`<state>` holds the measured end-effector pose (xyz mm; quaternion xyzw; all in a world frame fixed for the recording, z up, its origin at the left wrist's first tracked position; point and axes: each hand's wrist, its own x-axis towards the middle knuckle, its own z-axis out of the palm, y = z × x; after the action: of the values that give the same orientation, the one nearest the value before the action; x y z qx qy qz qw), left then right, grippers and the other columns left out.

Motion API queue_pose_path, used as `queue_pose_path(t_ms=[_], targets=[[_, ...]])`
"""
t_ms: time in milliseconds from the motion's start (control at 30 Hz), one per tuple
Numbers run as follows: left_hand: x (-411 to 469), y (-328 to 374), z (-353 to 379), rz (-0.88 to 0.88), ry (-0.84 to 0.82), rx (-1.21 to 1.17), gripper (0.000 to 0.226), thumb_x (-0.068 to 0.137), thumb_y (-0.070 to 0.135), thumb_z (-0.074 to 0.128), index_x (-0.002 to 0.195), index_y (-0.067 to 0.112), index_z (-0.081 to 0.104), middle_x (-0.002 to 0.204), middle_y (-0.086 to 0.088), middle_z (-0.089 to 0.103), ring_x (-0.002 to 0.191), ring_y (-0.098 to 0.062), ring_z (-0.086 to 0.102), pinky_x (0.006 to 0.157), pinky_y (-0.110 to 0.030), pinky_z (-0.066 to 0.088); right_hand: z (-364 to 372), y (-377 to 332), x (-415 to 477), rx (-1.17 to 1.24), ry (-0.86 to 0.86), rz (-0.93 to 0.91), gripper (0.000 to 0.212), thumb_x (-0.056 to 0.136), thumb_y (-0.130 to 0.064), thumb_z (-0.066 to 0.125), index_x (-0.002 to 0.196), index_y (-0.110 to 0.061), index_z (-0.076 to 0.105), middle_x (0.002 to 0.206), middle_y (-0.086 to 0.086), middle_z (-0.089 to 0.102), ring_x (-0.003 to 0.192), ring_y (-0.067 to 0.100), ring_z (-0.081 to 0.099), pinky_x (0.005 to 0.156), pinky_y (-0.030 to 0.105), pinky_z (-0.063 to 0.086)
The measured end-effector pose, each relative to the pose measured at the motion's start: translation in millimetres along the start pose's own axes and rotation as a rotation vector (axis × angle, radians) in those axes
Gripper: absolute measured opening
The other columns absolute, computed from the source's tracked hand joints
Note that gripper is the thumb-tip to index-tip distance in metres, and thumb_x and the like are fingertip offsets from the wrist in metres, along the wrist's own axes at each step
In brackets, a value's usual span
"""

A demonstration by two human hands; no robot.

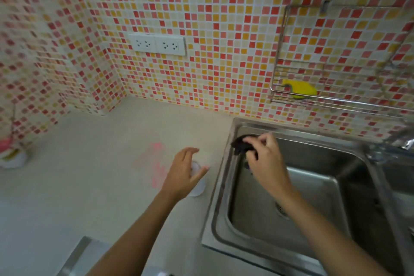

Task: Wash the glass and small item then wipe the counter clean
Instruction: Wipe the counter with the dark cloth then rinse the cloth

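Sink near right, steel, bare basin | right hand over its far-left corner, fingers pinched on a dark small item | left hand fingers spread loose over the clear glass on the counter just left of the sink | pink smear left of the glass | yellow sponge in far wall rack

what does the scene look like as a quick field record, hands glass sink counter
left hand: open, reaching over the glass, not clearly gripping it
right hand: fingers pinching a dark item at the sink's back left corner
glass: upright on the counter beside the sink, mostly hidden by the left hand
dark item: small, blurred, kind unclear
sink: steel
counter: pale, pink smear left of the glass
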<state>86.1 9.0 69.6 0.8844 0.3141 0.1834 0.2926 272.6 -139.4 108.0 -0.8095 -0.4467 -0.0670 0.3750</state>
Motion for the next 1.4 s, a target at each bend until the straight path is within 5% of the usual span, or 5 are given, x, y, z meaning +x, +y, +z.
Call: queue_pose_path(t_ms=[333,567,800,1200,1400], targets=[[-12.7,-64.3,17.0,-0.044,-0.133,-0.487,0.083,0.063,0.029,0.09,0.13,0.03,0.041,0.126,0.015,0.052,0.118,0.0,0.051,0.098,-0.013,0.039,146.7,-8.7,-24.1,-0.112,-0.223,0.384,0.032,0.091,-0.017,0.054,0.122,-0.015,0.061,0.113,0.014,0.059,0.101,0.033,0.055,0.087,0.041,0.047],[1.5,-87.0,14.9,-0.03,-0.187,-0.604,0.078,0.065,0.023,0.088,0.124,0.038,0.041,0.123,0.013,0.054,0.114,-0.001,0.053,0.095,-0.02,0.044,188.7,0.2,-27.5,-0.138,-0.201,0.258,0.061,0.092,-0.055,0.029,0.118,-0.016,0.068,0.1,0.01,0.061,0.099,0.034,0.054,0.086,0.042,0.045],[5.8,-153.2,-52.7,-0.157,0.015,-0.618,0.088,0.06,0.021,0.091,0.13,0.035,0.038,0.126,0.018,0.054,0.115,0.008,0.052,0.096,-0.012,0.042,219.5,3.3,-33.8,-0.426,-0.358,0.313,0.073,0.093,-0.063,0.019,0.151,-0.017,0.021,0.16,0.012,0.012,0.147,0.031,0.005,0.117,0.048,0.003],[50.4,-221.0,-113.8,-0.23,0.259,-0.546,0.091,0.068,0.032,0.086,0.14,0.022,0.031,0.132,0.009,0.051,0.119,-0.004,0.054,0.099,-0.03,0.049,276.7,-162.7,-125.2,-0.346,-0.603,-0.066,0.058,0.097,-0.06,0.021,0.15,-0.038,0.018,0.158,0.003,0.022,0.146,0.032,0.013,0.112,0.063,0.014],[59.1,-237.8,-123.1,-0.211,0.293,-0.502,0.088,0.069,0.027,0.086,0.139,0.017,0.033,0.135,0.004,0.051,0.12,-0.008,0.055,0.099,-0.038,0.05,323.2,-97.3,11.9,-0.489,-0.478,0.052,0.051,0.097,-0.053,0.024,0.146,-0.042,0.027,0.157,-0.001,0.027,0.144,0.029,0.02,0.114,0.061,0.006]])
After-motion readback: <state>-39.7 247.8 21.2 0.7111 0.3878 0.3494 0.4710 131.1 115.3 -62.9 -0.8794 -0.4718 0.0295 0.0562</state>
